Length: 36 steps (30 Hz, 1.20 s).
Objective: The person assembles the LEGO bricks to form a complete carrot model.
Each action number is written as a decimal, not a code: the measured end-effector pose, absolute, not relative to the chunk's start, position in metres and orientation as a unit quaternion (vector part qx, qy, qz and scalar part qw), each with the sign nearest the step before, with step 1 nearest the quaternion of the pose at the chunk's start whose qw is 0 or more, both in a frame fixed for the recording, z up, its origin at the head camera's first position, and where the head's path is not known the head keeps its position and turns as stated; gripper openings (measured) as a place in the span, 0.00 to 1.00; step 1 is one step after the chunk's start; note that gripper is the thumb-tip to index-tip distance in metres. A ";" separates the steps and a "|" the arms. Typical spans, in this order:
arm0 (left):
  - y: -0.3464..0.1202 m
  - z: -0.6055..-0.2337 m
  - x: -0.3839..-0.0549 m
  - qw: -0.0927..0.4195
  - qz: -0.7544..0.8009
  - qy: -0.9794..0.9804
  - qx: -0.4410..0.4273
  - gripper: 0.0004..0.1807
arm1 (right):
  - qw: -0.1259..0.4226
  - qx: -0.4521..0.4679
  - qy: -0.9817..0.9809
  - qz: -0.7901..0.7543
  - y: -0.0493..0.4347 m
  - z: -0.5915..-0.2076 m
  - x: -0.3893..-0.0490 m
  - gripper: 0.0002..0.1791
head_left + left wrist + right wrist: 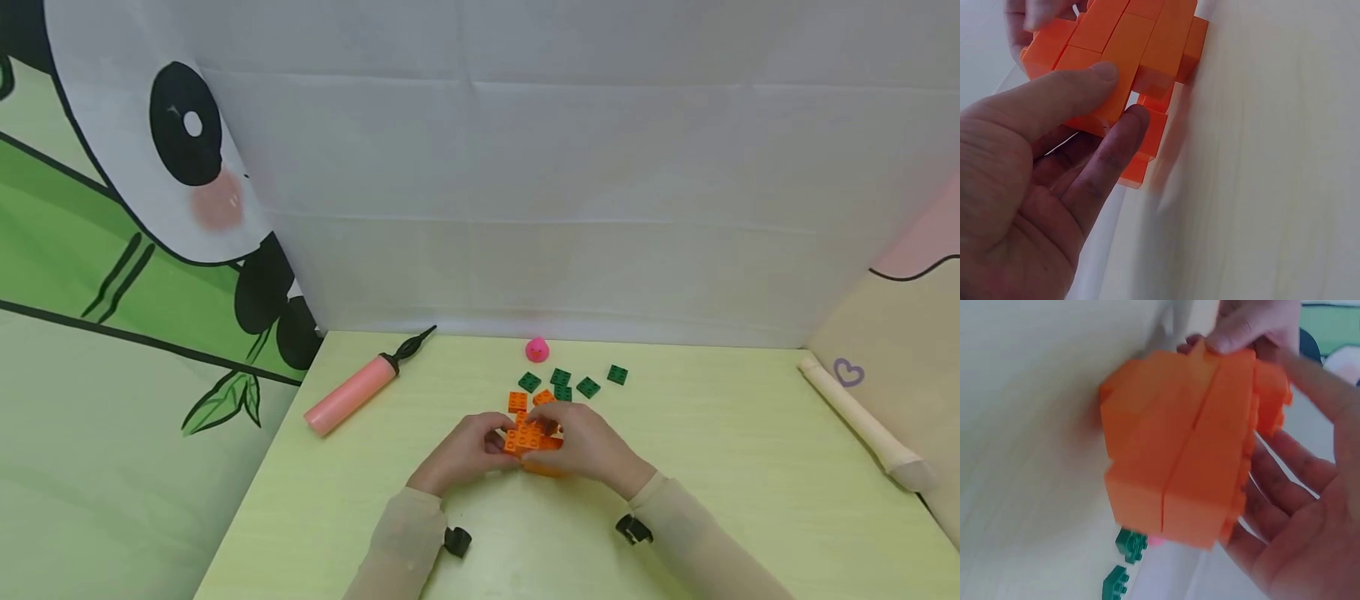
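A cluster of joined orange building bricks [528,437] lies between the two hands, low over the table. My left hand [474,448] holds its left end; in the left wrist view the thumb presses one face of the bricks [1124,59] and the fingers lie beneath. On the other side my right hand [588,443] grips the cluster, its thumb in front and fingers curved over the top. Seen from the right wrist, the bricks [1175,440] form stepped rows, with that hand's fingers [1285,481] along the studded side. More orange bricks [517,402] lie just beyond the hands.
Several small green bricks [588,387] are scattered behind the orange ones, with a round pink toy [537,349] farther back. A pink hand pump [352,395] lies at the left of the table [712,433]. Along the right edge runs a pale rolled item [855,417].
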<state>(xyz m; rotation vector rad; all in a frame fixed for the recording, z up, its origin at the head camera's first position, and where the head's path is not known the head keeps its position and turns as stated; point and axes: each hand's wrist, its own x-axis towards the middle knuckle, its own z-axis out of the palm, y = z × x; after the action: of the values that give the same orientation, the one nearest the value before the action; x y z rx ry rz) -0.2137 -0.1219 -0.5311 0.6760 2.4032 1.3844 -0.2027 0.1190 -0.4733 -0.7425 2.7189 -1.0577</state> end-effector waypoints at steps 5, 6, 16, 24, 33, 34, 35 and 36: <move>-0.121 -0.528 -0.213 0.145 0.472 0.839 0.229 0.19 | 0.060 -0.219 0.890 -0.396 0.141 -0.475 -0.223 0.20; -0.121 -0.528 -0.213 0.147 0.471 0.840 0.227 0.19 | 0.053 -0.213 0.893 -0.393 0.145 -0.477 -0.228 0.17; -0.121 -0.527 -0.214 0.153 0.473 0.838 0.225 0.20 | 0.035 -0.226 0.926 -0.299 0.154 -0.511 -0.255 0.19; -0.121 -0.528 -0.214 0.158 0.479 0.834 0.223 0.20 | 0.032 -0.281 0.930 -0.236 0.141 -0.517 -0.267 0.21; -0.121 -0.528 -0.214 0.164 0.480 0.833 0.220 0.19 | 0.036 -0.268 0.939 -0.213 0.138 -0.525 -0.273 0.19; -0.121 -0.528 -0.214 0.163 0.481 0.833 0.221 0.19 | 0.034 -0.265 0.939 -0.216 0.138 -0.525 -0.273 0.19; -0.121 -0.528 -0.214 0.162 0.482 0.832 0.222 0.19 | 0.033 -0.262 0.939 -0.219 0.139 -0.524 -0.273 0.19; -0.121 -0.528 -0.213 0.162 0.483 0.831 0.222 0.19 | 0.033 -0.259 0.940 -0.221 0.139 -0.524 -0.273 0.19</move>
<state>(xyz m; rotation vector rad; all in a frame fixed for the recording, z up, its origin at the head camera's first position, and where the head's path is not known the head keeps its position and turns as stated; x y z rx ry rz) -0.2134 -0.1209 -0.5282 0.6345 2.3729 1.3791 -0.2732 0.1386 -0.5242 -0.7971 2.8922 -0.6814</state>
